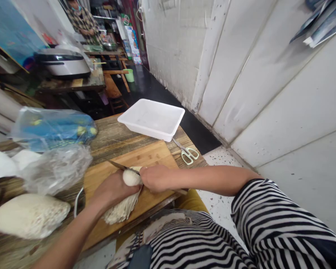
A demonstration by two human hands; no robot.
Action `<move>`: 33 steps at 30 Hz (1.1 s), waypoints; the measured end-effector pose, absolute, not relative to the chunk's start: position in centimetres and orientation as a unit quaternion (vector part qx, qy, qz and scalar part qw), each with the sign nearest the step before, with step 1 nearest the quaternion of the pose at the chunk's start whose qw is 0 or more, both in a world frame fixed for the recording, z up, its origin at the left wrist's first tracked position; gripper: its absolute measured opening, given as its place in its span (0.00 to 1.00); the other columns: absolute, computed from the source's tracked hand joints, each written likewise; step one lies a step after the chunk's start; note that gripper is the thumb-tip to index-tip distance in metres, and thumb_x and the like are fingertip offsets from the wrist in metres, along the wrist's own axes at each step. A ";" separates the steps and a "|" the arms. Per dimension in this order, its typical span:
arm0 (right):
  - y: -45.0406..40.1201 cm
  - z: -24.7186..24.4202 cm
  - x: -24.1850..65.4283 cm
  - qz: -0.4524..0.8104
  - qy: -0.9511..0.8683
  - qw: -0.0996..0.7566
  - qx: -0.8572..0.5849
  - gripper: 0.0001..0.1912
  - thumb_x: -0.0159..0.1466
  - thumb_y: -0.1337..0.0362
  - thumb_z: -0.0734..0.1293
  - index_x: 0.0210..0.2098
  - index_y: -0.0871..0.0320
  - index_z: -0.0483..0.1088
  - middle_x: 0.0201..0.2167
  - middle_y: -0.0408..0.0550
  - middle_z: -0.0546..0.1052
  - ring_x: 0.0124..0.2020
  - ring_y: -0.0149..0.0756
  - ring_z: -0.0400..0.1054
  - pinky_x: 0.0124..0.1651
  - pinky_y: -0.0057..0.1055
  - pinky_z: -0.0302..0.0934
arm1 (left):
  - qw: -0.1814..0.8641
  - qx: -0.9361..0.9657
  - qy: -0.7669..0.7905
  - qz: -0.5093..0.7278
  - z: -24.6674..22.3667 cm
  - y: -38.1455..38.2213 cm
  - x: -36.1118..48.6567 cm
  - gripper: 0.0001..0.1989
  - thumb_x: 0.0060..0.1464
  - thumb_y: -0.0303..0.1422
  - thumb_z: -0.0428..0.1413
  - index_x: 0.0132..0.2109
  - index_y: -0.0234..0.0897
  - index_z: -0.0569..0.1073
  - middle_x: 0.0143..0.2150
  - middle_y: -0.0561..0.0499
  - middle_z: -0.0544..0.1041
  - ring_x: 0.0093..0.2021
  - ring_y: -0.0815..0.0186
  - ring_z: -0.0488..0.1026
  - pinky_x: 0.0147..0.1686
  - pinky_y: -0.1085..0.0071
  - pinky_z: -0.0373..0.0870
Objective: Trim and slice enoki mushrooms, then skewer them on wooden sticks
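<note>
A bundle of enoki mushrooms lies on the wooden cutting board [159,157], its round pale root end [130,178] facing away from me and its thin stems [123,210] spread toward my body. My left hand [113,189] is closed around the bundle from the left side. In my right hand [156,178] I grip a knife [119,165] whose blade crosses the root end and points to the upper left. Most of the knife's handle is hidden by my fingers.
A white plastic tray [153,117] stands beyond the board, with scissors [184,150] beside it. On the left are a packed bag of enoki mushrooms [30,215], crumpled clear plastic [58,168] and a blue bag [58,129]. Another person [83,24] stands at a far table.
</note>
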State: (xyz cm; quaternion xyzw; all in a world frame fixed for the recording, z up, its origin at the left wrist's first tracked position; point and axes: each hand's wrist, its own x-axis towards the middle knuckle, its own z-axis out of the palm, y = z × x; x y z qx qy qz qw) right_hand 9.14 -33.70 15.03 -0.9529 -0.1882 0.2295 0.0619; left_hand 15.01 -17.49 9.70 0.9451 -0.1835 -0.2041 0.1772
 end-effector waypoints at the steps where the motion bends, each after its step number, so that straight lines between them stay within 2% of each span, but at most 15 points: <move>1: -33.7 15.0 9.0 0.227 -0.179 0.062 -0.955 0.16 0.60 0.73 0.63 0.48 0.70 0.66 0.39 0.61 0.79 0.42 0.48 0.76 0.36 0.36 0.71 | 0.179 0.947 -0.179 -0.200 9.7 -17.4 15.0 0.26 0.41 0.49 0.60 0.46 0.39 0.74 0.43 0.39 0.80 0.44 0.43 0.77 0.35 0.61 0.72; 6: -34.9 14.7 6.9 0.221 -0.169 0.050 -0.959 0.14 0.62 0.73 0.61 0.47 0.70 0.67 0.39 0.61 0.80 0.43 0.48 0.76 0.39 0.36 0.71 | 0.193 0.948 -0.175 -0.182 9.6 -16.5 14.8 0.28 0.41 0.50 0.60 0.47 0.36 0.74 0.46 0.38 0.80 0.46 0.45 0.77 0.40 0.61 0.73; 10: -36.4 14.2 5.7 0.211 -0.148 0.040 -0.965 0.16 0.60 0.73 0.62 0.48 0.67 0.68 0.38 0.60 0.80 0.41 0.50 0.76 0.37 0.37 0.70 | 0.233 0.938 -0.161 -0.199 9.3 -15.3 15.3 0.31 0.41 0.52 0.59 0.48 0.35 0.74 0.48 0.40 0.80 0.49 0.47 0.76 0.46 0.60 0.72; 13: -37.5 14.3 5.4 0.168 -0.122 0.061 -0.976 0.15 0.62 0.69 0.63 0.48 0.65 0.68 0.39 0.61 0.80 0.41 0.49 0.76 0.36 0.36 0.68 | 0.338 0.894 -0.130 -0.263 8.9 -14.1 15.8 0.31 0.40 0.54 0.59 0.46 0.37 0.73 0.47 0.43 0.81 0.48 0.50 0.77 0.45 0.62 0.74; 17: -38.9 15.4 5.1 0.079 -0.076 0.102 -0.989 0.14 0.68 0.65 0.56 0.48 0.66 0.66 0.39 0.62 0.79 0.40 0.48 0.76 0.38 0.36 0.66 | 0.493 0.765 -0.037 -0.412 9.0 -12.8 16.4 0.37 0.32 0.57 0.63 0.47 0.39 0.70 0.47 0.42 0.81 0.44 0.53 0.79 0.42 0.63 0.77; 20: -40.1 16.6 4.9 0.044 -0.028 0.104 -0.993 0.15 0.70 0.64 0.54 0.49 0.66 0.64 0.39 0.63 0.78 0.40 0.49 0.75 0.38 0.37 0.65 | 0.499 0.745 -0.018 -0.442 10.2 -12.2 17.2 0.37 0.28 0.56 0.66 0.44 0.39 0.70 0.44 0.41 0.81 0.43 0.53 0.79 0.41 0.63 0.77; 24: -41.7 16.8 4.6 0.024 0.011 0.122 -0.992 0.11 0.69 0.65 0.56 0.45 0.64 0.65 0.36 0.59 0.78 0.37 0.46 0.75 0.37 0.34 0.63 | 0.436 0.797 -0.083 -0.409 12.1 -12.3 19.6 0.33 0.34 0.53 0.64 0.45 0.38 0.71 0.43 0.44 0.81 0.43 0.54 0.79 0.42 0.64 0.76; 26: -42.3 16.0 4.3 0.043 0.030 0.182 -0.982 0.08 0.69 0.66 0.56 0.42 0.61 0.64 0.30 0.54 0.78 0.30 0.40 0.75 0.32 0.30 0.63 | 0.350 0.858 -0.137 -0.351 12.5 -12.6 21.0 0.31 0.36 0.53 0.63 0.44 0.37 0.73 0.45 0.44 0.81 0.46 0.53 0.78 0.45 0.64 0.74; 29: -42.9 13.5 3.7 0.109 0.069 0.353 -0.927 0.05 0.70 0.66 0.54 0.39 0.57 0.59 0.20 0.42 0.73 0.17 0.32 0.69 0.22 0.25 0.59 | 0.219 0.913 -0.201 -0.278 11.8 -12.8 23.0 0.33 0.37 0.53 0.62 0.46 0.34 0.75 0.48 0.43 0.80 0.51 0.51 0.75 0.51 0.63 0.70; 31: -43.0 11.3 3.3 0.135 0.098 0.472 -0.866 0.04 0.70 0.64 0.54 0.37 0.55 0.56 0.15 0.36 0.68 0.13 0.30 0.65 0.17 0.23 0.56 | 0.185 0.915 -0.228 -0.278 11.1 -12.7 24.0 0.34 0.39 0.53 0.61 0.49 0.33 0.74 0.50 0.43 0.79 0.51 0.51 0.74 0.52 0.63 0.69; 33: -43.1 9.2 3.0 0.140 0.128 0.555 -0.810 0.06 0.68 0.60 0.56 0.35 0.54 0.53 0.13 0.33 0.66 0.10 0.30 0.62 0.13 0.21 0.54 | 0.163 0.910 -0.246 -0.290 10.7 -12.6 24.7 0.36 0.39 0.53 0.61 0.52 0.33 0.74 0.52 0.42 0.78 0.53 0.50 0.73 0.53 0.62 0.68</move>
